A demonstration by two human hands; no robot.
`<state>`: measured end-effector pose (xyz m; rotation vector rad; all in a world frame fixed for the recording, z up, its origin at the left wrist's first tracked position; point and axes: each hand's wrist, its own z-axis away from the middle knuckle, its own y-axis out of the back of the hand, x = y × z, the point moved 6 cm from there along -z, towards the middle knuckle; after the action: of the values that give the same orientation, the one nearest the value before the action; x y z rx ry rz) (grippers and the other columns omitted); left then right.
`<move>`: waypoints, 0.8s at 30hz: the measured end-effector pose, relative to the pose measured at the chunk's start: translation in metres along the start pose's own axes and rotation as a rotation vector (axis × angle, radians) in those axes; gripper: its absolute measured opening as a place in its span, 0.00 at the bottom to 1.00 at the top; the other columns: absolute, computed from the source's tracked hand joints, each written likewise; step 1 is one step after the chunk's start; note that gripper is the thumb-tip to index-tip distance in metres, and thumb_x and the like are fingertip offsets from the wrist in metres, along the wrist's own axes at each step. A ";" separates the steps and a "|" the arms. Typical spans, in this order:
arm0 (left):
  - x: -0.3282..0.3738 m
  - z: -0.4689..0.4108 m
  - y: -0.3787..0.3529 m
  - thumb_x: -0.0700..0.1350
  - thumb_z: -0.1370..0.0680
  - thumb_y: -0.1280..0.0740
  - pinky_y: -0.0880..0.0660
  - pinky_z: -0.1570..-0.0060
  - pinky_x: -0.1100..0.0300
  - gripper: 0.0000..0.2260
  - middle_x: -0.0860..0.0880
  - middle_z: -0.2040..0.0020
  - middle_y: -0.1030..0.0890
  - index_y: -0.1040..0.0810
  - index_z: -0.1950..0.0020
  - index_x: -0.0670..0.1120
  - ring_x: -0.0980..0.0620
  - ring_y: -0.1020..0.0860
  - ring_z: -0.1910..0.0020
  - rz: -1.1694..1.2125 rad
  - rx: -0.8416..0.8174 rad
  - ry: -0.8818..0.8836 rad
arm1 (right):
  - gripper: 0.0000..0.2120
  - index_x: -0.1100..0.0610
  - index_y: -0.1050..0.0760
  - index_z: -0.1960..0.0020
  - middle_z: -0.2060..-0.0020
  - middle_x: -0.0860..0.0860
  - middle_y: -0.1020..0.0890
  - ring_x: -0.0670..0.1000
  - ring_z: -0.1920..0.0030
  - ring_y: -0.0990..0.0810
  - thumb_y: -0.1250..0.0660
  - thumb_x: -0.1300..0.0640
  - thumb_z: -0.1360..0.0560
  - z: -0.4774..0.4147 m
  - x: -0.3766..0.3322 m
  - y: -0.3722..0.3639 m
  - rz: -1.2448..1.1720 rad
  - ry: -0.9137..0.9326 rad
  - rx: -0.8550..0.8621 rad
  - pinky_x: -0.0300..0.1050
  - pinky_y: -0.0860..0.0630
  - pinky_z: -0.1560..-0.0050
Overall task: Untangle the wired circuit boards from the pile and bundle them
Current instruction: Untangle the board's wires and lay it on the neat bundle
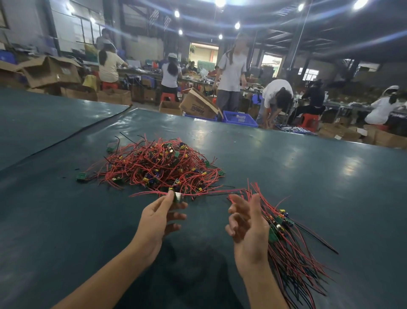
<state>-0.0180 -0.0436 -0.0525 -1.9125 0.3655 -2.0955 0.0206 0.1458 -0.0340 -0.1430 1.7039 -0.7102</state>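
— Plainly, what is shown at the centre?

— A tangled pile (158,167) of wired circuit boards, its red and black leads knotted together, is seen heaped on a dark green table cover (308,158), just beyond two bare hands.

— How is the left hand occupied?

— A single small green board (176,197) is pinched between the thumb and fingertips of the left hand (158,217) at the pile's near edge. The remaining fingers are spread below it. A red lead (211,192) is stretched from that board toward the right.

— And the right hand?

— The right hand (246,225) is held on edge, thumb up, with its fingers loosely curled. Whether any wire is caught in them cannot be told.

— Where is the sorted lot?

— A bundle (286,240) of boards is fanned out just beside the right hand, on its outer side and near the pile. Its boards are gathered at the middle, and its leads are laid roughly parallel.

— What is pictured behind?

— Workers (231,66) are seen seated, bent over and standing at benches. A blue crate (240,119), cardboard boxes (198,103) and red stools (309,121) are set about the floor, and the hall is lit by ceiling lamps (220,2).
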 end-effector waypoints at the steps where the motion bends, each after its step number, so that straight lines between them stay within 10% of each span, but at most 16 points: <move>1: 0.001 -0.001 0.001 0.53 0.21 0.38 0.27 0.75 0.64 0.14 0.47 0.61 0.15 0.21 0.53 0.45 0.54 0.20 0.69 0.027 -0.011 0.012 | 0.28 0.59 0.16 0.53 0.69 0.51 0.23 0.45 0.75 0.33 0.39 0.36 0.29 0.001 0.000 -0.002 -0.012 -0.004 -0.029 0.36 0.37 0.76; 9: -0.011 0.004 -0.023 0.64 0.31 0.37 0.25 0.70 0.60 0.21 0.46 0.66 0.20 0.19 0.69 0.48 0.50 0.22 0.70 -0.030 -0.358 0.156 | 0.23 0.54 0.14 0.57 0.70 0.48 0.21 0.47 0.74 0.28 0.35 0.36 0.32 0.015 0.024 -0.021 0.369 -0.190 -0.188 0.38 0.32 0.72; 14: -0.025 0.001 -0.026 0.64 0.32 0.32 0.22 0.59 0.55 0.24 0.43 0.60 0.16 0.14 0.58 0.43 0.47 0.18 0.62 -0.075 -0.463 0.333 | 0.16 0.54 0.14 0.59 0.60 0.58 0.13 0.59 0.57 0.14 0.30 0.42 0.33 0.027 0.031 -0.037 0.402 -0.195 -0.239 0.58 0.18 0.47; 19: -0.026 0.004 -0.024 0.67 0.34 0.28 0.25 0.67 0.60 0.23 0.48 0.70 0.22 0.18 0.68 0.46 0.51 0.23 0.71 -0.146 -0.470 0.290 | 0.14 0.54 0.14 0.60 0.68 0.52 0.21 0.55 0.64 0.25 0.25 0.44 0.38 0.024 0.030 -0.028 0.259 -0.280 -0.088 0.56 0.24 0.58; 24: -0.021 0.013 -0.028 0.70 0.37 0.29 0.23 0.63 0.60 0.26 0.46 0.63 0.18 0.15 0.54 0.50 0.52 0.21 0.66 -0.235 -0.543 0.175 | 0.13 0.55 0.15 0.64 0.64 0.62 0.20 0.60 0.64 0.21 0.25 0.45 0.39 0.028 0.030 -0.030 0.252 -0.351 -0.143 0.49 0.22 0.61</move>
<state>-0.0042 -0.0093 -0.0604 -2.1418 0.8622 -2.5212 0.0300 0.0973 -0.0459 -0.1400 1.4022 -0.3512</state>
